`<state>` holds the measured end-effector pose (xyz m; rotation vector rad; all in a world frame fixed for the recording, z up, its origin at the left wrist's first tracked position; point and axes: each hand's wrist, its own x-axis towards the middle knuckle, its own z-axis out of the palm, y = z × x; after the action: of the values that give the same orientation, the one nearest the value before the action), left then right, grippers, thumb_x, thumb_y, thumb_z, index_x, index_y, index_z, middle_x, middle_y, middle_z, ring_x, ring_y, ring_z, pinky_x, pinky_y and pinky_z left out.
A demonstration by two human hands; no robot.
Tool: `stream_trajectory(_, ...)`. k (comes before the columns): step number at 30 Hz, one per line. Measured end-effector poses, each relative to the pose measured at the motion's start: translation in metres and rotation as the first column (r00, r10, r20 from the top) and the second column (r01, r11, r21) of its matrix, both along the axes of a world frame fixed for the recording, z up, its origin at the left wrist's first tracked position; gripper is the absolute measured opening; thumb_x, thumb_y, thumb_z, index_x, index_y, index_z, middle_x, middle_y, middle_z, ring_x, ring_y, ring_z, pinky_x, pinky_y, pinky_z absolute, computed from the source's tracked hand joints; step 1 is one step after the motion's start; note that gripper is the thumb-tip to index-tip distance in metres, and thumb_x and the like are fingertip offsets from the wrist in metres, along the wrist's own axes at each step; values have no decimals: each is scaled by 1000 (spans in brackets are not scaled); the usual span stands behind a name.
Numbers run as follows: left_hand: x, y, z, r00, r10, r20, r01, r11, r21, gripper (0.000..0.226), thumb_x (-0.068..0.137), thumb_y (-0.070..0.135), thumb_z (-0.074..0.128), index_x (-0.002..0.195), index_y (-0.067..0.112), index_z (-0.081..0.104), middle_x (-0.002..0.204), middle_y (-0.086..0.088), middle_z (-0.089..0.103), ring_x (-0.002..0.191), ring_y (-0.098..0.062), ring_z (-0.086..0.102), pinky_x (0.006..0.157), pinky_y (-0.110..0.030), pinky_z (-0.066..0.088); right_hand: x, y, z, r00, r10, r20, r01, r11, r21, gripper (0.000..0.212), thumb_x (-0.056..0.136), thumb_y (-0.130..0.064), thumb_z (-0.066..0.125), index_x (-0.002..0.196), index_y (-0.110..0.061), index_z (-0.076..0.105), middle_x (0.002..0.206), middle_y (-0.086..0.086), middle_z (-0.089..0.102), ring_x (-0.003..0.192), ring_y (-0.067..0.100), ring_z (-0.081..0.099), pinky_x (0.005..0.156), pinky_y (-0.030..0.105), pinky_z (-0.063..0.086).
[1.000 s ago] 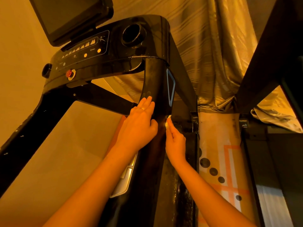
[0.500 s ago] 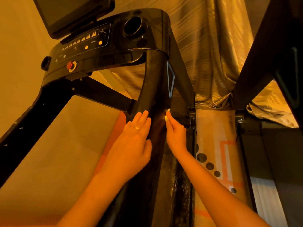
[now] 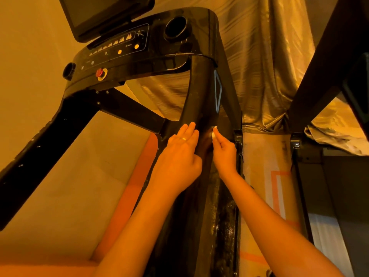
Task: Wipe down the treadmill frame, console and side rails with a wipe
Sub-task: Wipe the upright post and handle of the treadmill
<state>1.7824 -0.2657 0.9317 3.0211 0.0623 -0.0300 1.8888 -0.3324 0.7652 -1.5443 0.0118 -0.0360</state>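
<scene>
A black treadmill fills the view, its console at the upper left with a screen above it. The right side rail runs from the console down toward me. My left hand lies on the rail's left face with straight fingers, a ring on one finger. Against the rail's right edge my right hand pinches a small white wipe at its fingertips. Most of the wipe is hidden by the fingers.
The left side rail slants down to the lower left. A shiny curtain hangs behind the treadmill. A second dark machine frame stands close on the right, with a patterned floor strip between them.
My left hand has slid a little down and flatter along the rail. My right hand stays at the rail's right edge with the wipe. The view has shifted slightly.
</scene>
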Motion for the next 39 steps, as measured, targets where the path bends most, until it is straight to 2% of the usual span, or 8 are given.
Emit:
stream_trajectory(5, -1, 0, 1, 1000, -21, 11, 21, 1000, 9, 66, 97, 14, 46, 159, 17, 22, 169, 1, 7, 154, -13, 0, 122, -30, 4, -6, 5, -3, 999, -30, -24, 30, 999, -19, 37, 106, -25, 47, 142, -28, 51, 84, 15, 69, 71, 25, 64, 66, 42, 51)
stream_trajectory(8, 0, 1, -1, 1000, -14, 8, 14, 1000, 6, 67, 97, 14, 46, 159, 17, 22, 169, 1, 7, 155, -14, -1, 123, -32, 7, -33, 1, -11, 1000, 5, 17, -5, 1000, -23, 36, 105, -32, 47, 141, -37, 45, 71, 7, 64, 56, 7, 53, 55, 31, 43)
stream_trajectory(15, -1, 0, -3, 1000, -6, 8, 6, 1000, 17, 66, 97, 14, 46, 159, 16, 23, 169, 0, 8, 155, -18, 2, 122, -37, 17, -24, 1, 8, 999, -15, -37, 16, 1000, 16, 38, 106, -27, 48, 143, -21, 52, 116, 21, 68, 108, 32, 63, 92, 45, 51)
stream_trajectory(21, -13, 1, 6, 999, -41, -3, 41, 999, -19, 62, 100, 18, 47, 158, 16, 25, 168, 0, 10, 155, -17, 3, 124, -39, 20, -66, -5, -1, 1000, 6, -29, -4, 996, 87, 37, 104, -29, 50, 140, -28, 52, 111, 18, 69, 102, 18, 64, 89, 44, 53)
stream_trajectory(24, -46, 5, 15, 996, -93, -17, 93, 996, -9, 65, 102, 26, 49, 160, 20, 20, 169, 4, 7, 154, -12, 2, 117, -25, 11, -62, -4, 1, 1000, 1, -23, 2, 995, 95, 37, 105, -28, 50, 141, -25, 53, 115, 14, 69, 107, 15, 63, 90, 37, 53)
stream_trajectory(29, -113, 6, 4, 999, -37, 35, 38, 999, -28, 67, 101, 30, 49, 160, 27, 16, 168, 9, 6, 152, -12, 15, 101, -11, 20, -51, 0, 4, 999, -21, -42, 24, 997, 73, 38, 105, -29, 48, 142, -22, 53, 115, 6, 71, 109, 12, 63, 83, 17, 51)
stream_trajectory(34, -117, 6, -13, 993, -5, 116, 5, 1000, 3, 69, 101, 30, 48, 161, 25, 13, 168, 6, 8, 151, -17, 19, 99, -17, 27, -96, -6, -14, 999, 31, -8, -30, 998, 63, 39, 105, -32, 48, 144, -29, 49, 105, 18, 70, 98, 20, 66, 86, 37, 55)
stream_trajectory(39, -115, 4, -13, 995, 7, 99, -9, 1000, 20, 69, 101, 30, 47, 161, 25, 13, 169, 5, 7, 153, -18, 16, 96, -18, 27, -76, -5, -3, 1000, 7, 3, -7, 999, 41, 38, 105, -32, 47, 142, -24, 52, 109, 16, 70, 95, 9, 66, 90, 39, 54)
